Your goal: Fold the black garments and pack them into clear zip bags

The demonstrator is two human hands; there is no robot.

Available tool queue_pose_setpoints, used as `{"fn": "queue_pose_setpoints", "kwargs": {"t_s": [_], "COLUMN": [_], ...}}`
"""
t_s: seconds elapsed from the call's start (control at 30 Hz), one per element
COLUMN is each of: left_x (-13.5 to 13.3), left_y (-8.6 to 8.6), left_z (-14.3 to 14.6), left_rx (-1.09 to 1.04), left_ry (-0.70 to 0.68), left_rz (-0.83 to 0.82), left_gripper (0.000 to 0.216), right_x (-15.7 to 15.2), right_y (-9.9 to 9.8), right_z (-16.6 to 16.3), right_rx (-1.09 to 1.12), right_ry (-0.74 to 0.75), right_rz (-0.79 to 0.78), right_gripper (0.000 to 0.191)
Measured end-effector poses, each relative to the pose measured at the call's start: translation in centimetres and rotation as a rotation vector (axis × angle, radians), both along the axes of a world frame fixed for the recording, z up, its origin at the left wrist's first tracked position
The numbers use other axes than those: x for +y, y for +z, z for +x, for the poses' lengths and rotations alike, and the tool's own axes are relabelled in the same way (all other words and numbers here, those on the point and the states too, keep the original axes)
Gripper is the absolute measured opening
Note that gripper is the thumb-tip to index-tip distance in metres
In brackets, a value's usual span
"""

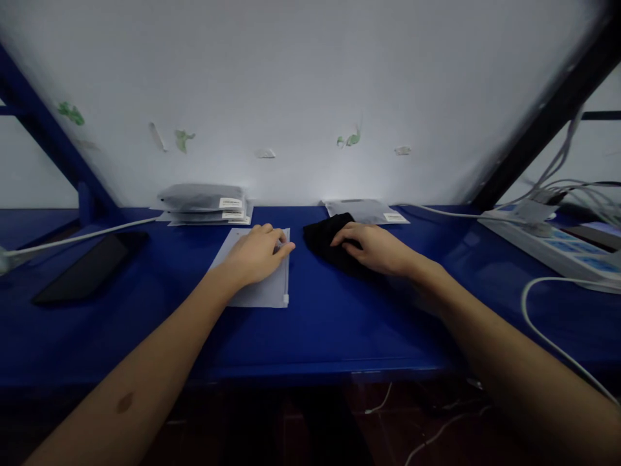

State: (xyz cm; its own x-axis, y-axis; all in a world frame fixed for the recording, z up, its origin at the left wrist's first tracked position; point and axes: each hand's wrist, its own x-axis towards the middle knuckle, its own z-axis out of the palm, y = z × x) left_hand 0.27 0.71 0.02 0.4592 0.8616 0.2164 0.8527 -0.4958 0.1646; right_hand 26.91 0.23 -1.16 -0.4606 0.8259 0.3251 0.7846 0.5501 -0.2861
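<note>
A flat, frosted zip bag (262, 291) lies on the blue table, its slider at the near right corner. My left hand (259, 251) rests palm down on it, thumb held apart and fingers loosely bent, gripping nothing visible. To the right, a crumpled black cloth (327, 238) is pinched between the thumb and fingers of my right hand (371, 247). Part of the cloth is hidden under that hand, and its exact kind does not show.
Several filled zip bags (204, 202) are stacked against the white wall at back left. Another filled bag (366, 210) lies behind the cloth. A dark phone (92, 268) is at far left. A power strip (563, 243) with white cables stands at right.
</note>
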Motion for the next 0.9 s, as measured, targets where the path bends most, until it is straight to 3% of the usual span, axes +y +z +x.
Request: {"fn": "queue_pose_setpoints", "kwargs": {"t_s": [0.13,0.3,0.37,0.47,0.6,0.8,0.9], "left_x": [0.4,0.5,0.3,-0.3,-1.0,-0.9,-1.0], "left_y": [-0.2,-0.3,-0.2,0.1,0.4,0.0,-0.1], "left_z": [-0.2,-0.4,-0.3,0.2,1.0,1.2,1.3], "left_rx": [0.036,0.066,0.053,0.007,0.040,0.025,0.011], "left_ry": [0.083,0.143,0.095,-0.088,-0.215,-0.279,-0.312], "left_rz": [0.067,0.126,0.146,0.128,0.043,0.076,0.094], "left_gripper": [0.040,0.035,0.036,0.042,0.040,0.033,0.030], "right_x": [-1.0,-1.9,-2.1,-2.3,-2.3,-2.0,-2.0], "right_y": [0.7,0.9,0.8,0.5,0.1,-0.4,-0.5], "right_z": [-1.0,-2.6,-3.2,-3.8,-4.3,-4.4,-4.4], "right_rx": [0.081,0.128,0.115,0.045,-0.059,-0.156,-0.172], "right_ry": [0.073,-0.084,-0.145,-0.206,-0.237,-0.336,-0.355], "right_rz": [-0.080,-0.027,0.065,0.175,0.135,0.168,0.187], "right_gripper": [0.030,0.021,0.028,0.040,0.051,0.033,0.037]}}
